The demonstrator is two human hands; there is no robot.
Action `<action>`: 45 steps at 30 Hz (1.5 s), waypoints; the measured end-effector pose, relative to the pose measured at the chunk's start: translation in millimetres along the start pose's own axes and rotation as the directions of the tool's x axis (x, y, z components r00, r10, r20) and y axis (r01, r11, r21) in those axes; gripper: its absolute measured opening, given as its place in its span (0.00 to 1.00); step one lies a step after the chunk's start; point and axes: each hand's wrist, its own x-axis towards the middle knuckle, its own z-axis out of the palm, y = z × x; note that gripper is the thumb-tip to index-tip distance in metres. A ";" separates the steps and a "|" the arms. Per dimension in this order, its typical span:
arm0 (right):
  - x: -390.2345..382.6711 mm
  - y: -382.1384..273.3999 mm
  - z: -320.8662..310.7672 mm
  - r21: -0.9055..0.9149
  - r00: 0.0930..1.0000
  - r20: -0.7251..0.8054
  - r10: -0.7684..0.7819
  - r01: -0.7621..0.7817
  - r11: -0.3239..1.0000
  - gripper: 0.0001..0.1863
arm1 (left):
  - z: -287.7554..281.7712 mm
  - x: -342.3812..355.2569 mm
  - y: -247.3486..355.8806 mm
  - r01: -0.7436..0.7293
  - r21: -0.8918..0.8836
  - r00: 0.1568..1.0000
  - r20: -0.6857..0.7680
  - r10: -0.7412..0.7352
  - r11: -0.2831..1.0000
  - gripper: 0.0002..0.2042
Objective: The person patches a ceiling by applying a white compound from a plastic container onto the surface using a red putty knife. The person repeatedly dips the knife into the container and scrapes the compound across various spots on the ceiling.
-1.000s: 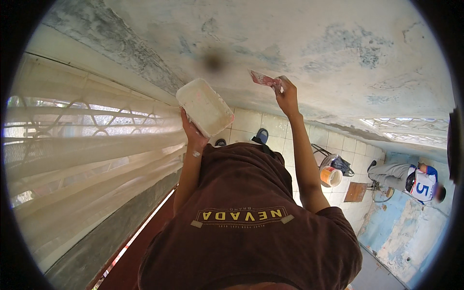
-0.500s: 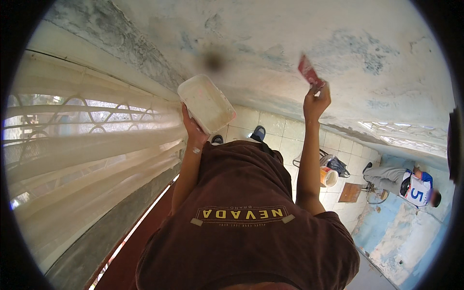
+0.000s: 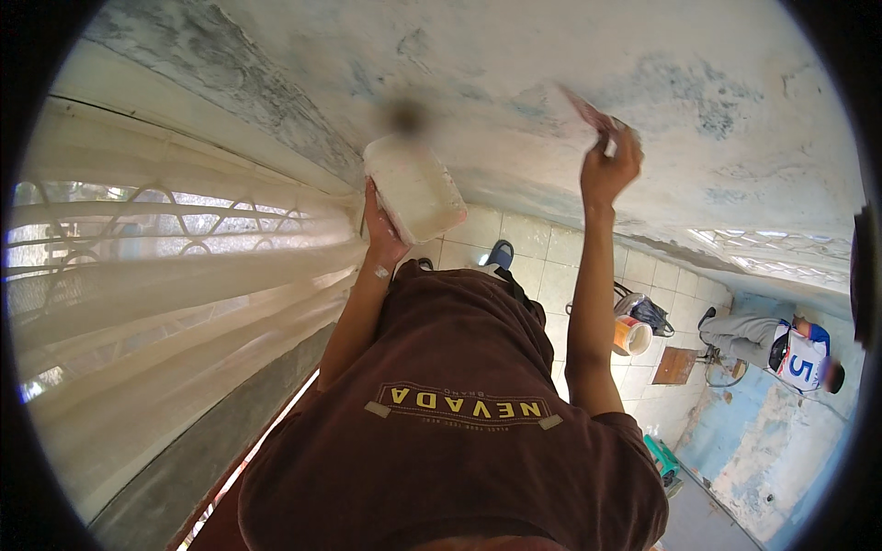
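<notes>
My left hand (image 3: 384, 228) is wrapped round the side of a whitish rectangular tub (image 3: 424, 195), which is tilted and smeared with pale paste. White residue marks that wrist. Farther right, my right hand (image 3: 610, 173) pinches a thin, flat, red putty scraper (image 3: 588, 111), slightly blurred by motion. The scraper's far edge is at or close to the patchy white wall (image 3: 524, 46); I cannot tell whether it touches. Grey and bluish stains show on the wall around it.
Sheer curtains (image 3: 184, 308) hang over a grilled window on the left. Below on the tiled floor (image 3: 526, 271) stand an orange-and-white bucket (image 3: 631, 338), a black bag (image 3: 650, 315) and a brown board (image 3: 675, 365). A person (image 3: 795, 354) is at the far right, beside a green object (image 3: 660, 456).
The tub and my left hand have shifted slightly right. My right hand has moved a little right, and the scraper has turned edge-on. The green object has come into view.
</notes>
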 end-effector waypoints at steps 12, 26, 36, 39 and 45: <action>-72.5 -12.5 70.6 0.096 0.887 0.462 -0.017 -0.031 0.995 0.09 | -3.2 2.5 4.3 0.016 0.001 1.000 0.025 -0.016 1.000 0.36; -66.5 -21.4 19.2 0.211 0.964 0.260 -0.051 -0.005 0.977 0.23 | 7.6 -18.8 15.6 -0.038 0.027 0.999 0.007 0.038 0.999 0.36; -67.0 -24.8 88.5 0.054 0.994 0.110 -0.024 0.018 0.998 0.10 | -9.7 -31.7 28.5 -0.036 0.027 0.999 -0.007 0.037 0.999 0.39; -16.4 -13.9 37.9 -0.048 0.995 -0.096 0.013 -0.018 0.999 0.12 | -9.5 -31.9 29.6 -0.067 0.071 0.998 0.011 0.067 0.995 0.38; 8.1 -99.6 -66.4 0.644 0.896 -0.048 0.441 -0.310 0.699 0.04 | 5.0 -34.0 25.7 0.005 -0.007 0.991 0.135 -0.004 1.000 0.34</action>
